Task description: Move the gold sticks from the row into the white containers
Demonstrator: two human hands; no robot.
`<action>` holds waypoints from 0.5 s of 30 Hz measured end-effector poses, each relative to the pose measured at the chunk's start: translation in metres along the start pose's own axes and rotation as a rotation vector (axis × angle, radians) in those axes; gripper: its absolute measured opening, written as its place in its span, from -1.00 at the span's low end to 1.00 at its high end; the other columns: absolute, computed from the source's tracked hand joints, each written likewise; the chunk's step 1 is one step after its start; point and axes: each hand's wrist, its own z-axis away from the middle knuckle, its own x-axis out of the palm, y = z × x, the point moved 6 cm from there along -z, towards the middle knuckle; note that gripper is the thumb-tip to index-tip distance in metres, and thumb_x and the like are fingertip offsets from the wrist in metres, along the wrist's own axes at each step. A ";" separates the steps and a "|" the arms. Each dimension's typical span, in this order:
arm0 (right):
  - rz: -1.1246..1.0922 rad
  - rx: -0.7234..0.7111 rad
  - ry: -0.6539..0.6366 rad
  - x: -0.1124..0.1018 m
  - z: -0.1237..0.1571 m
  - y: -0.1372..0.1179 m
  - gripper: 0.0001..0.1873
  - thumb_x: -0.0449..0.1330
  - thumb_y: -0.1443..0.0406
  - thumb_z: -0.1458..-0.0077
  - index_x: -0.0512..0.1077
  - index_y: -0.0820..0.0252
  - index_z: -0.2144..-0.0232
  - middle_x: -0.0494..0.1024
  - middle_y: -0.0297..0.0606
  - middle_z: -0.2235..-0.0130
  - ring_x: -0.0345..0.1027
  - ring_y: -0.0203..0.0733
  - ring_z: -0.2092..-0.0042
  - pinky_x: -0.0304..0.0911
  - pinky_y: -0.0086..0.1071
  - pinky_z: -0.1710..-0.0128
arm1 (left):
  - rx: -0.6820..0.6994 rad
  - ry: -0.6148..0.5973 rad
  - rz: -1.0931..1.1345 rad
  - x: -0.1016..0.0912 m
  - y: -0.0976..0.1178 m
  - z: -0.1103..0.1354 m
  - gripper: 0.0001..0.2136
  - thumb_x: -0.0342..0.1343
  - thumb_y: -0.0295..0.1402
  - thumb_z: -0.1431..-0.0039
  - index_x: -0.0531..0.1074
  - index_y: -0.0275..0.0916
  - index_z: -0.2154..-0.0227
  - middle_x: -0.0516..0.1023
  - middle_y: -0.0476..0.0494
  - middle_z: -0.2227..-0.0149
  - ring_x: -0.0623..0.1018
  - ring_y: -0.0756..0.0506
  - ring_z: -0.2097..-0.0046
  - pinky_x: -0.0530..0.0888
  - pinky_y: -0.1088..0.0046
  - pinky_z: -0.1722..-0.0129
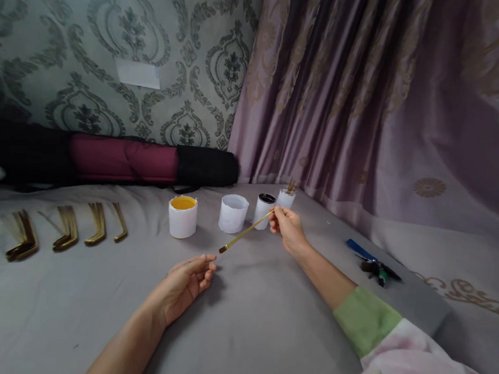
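Observation:
A thin golden stick with a wider, dark brown, brush-like end slants down to the left. Pinched near its upper end, it is in my right hand, in front of a white cup with a black inside. My left hand is just below the stick's dark end, apart from it, with fingers loosely bent and nothing in them. Behind the hands stand a white cup with yellow contents, a plain white cup and a white cup holding several sticks.
Several groups of golden-brown sticks with bent ends lie at the left on the grey cloth. A long black and maroon roll lies along the wall. At right are a blue strip and small dark tools before a curtain.

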 end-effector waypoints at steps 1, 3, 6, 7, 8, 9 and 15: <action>0.005 -0.013 0.012 -0.005 -0.003 -0.005 -0.72 0.15 0.12 0.13 0.32 0.26 0.48 0.31 -0.40 0.58 0.10 -0.47 0.63 0.00 -0.56 0.72 | 0.002 0.006 -0.002 -0.001 0.000 0.000 -0.85 0.06 -0.49 -0.02 0.38 -0.39 0.30 0.43 -0.14 0.45 0.41 0.09 0.51 0.40 0.63 0.53; 0.030 -0.037 0.049 -0.016 -0.009 -0.016 -0.73 0.15 0.13 0.13 0.33 0.26 0.48 0.31 -0.40 0.58 0.11 -0.47 0.63 0.02 -0.57 0.73 | 0.001 0.018 -0.001 -0.001 0.000 0.001 -0.86 0.06 -0.50 -0.02 0.38 -0.39 0.31 0.42 -0.13 0.46 0.40 0.10 0.51 0.39 0.63 0.55; 0.064 -0.105 0.114 -0.035 -0.023 -0.038 -0.75 0.15 0.16 0.10 0.34 0.27 0.48 0.31 -0.40 0.58 0.11 -0.48 0.63 0.02 -0.58 0.73 | 0.004 0.018 0.003 0.000 0.001 0.001 -0.87 0.04 -0.52 -0.03 0.36 -0.40 0.32 0.41 -0.12 0.46 0.39 0.11 0.53 0.37 0.64 0.57; 0.070 -0.134 0.136 -0.042 -0.028 -0.047 -0.76 0.14 0.17 0.08 0.34 0.27 0.48 0.32 -0.39 0.58 0.12 -0.48 0.63 0.02 -0.58 0.74 | 0.007 0.018 0.003 0.001 0.001 0.002 -0.88 0.04 -0.52 -0.03 0.36 -0.40 0.32 0.41 -0.12 0.47 0.38 0.11 0.53 0.36 0.64 0.58; 0.079 -0.160 0.157 -0.048 -0.034 -0.056 -0.77 0.14 0.18 0.07 0.34 0.27 0.49 0.32 -0.38 0.59 0.12 -0.48 0.64 0.02 -0.59 0.74 | 0.011 0.022 0.002 0.001 0.001 0.002 -0.88 0.03 -0.53 -0.03 0.36 -0.40 0.32 0.41 -0.12 0.47 0.38 0.11 0.53 0.36 0.64 0.58; 0.086 -0.190 0.175 -0.054 -0.039 -0.067 -0.79 0.13 0.19 0.05 0.34 0.27 0.50 0.32 -0.38 0.59 0.12 -0.48 0.64 0.03 -0.59 0.74 | 0.013 0.030 0.002 0.000 0.002 0.002 -0.88 0.03 -0.53 -0.03 0.36 -0.40 0.32 0.41 -0.12 0.47 0.39 0.11 0.53 0.37 0.64 0.58; 0.182 -0.285 0.304 -0.080 -0.069 -0.128 -0.83 0.08 0.30 -0.02 0.32 0.28 0.54 0.32 -0.37 0.62 0.11 -0.49 0.67 0.03 -0.61 0.76 | 0.003 0.051 0.007 -0.002 0.002 0.003 -0.87 0.02 -0.54 -0.03 0.36 -0.39 0.31 0.42 -0.12 0.47 0.41 0.10 0.53 0.38 0.64 0.59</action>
